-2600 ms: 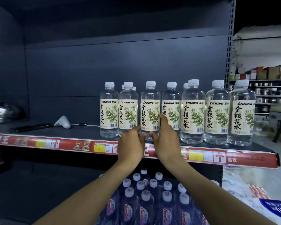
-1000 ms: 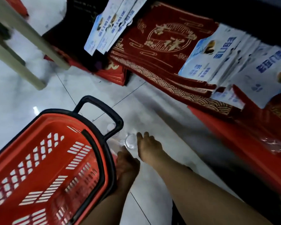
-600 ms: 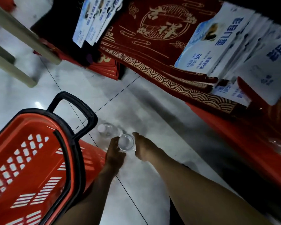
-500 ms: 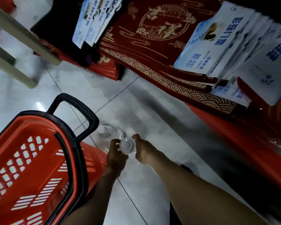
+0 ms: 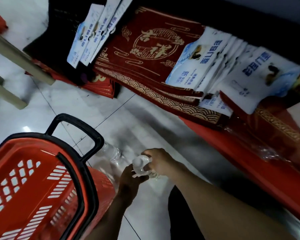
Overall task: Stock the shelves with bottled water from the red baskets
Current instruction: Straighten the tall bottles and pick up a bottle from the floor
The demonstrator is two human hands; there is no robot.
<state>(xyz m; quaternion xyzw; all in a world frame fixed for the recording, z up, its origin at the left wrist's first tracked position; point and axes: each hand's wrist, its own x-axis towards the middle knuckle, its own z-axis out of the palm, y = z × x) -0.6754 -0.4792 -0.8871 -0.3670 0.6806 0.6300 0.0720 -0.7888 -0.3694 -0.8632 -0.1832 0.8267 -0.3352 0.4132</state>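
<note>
I look down at the floor. A clear water bottle (image 5: pixel 141 166) with a white cap points up at me, held between both hands. My left hand (image 5: pixel 130 181) grips it from below and my right hand (image 5: pixel 158 161) wraps it from the right. A second water bottle (image 5: pixel 111 152) lies just beyond, beside the black handle (image 5: pixel 76 123) of the red basket (image 5: pixel 33 196), whose inside looks bare in the visible part. Under the bottles sits a lower red basket (image 5: pixel 103 186), mostly hidden.
Red patterned mats (image 5: pixel 151 54) and stacks of white and blue packets (image 5: pixel 203 61) lie on the low shelf ahead. Beige stool legs (image 5: pixel 19 58) stand at the upper left. White tiled floor (image 5: pixel 97 104) spreads between the basket and the mats.
I turned from the upper shelf of bottles down to the floor baskets. Both hands reached the bottle, closed on it, and lifted it slightly toward me.
</note>
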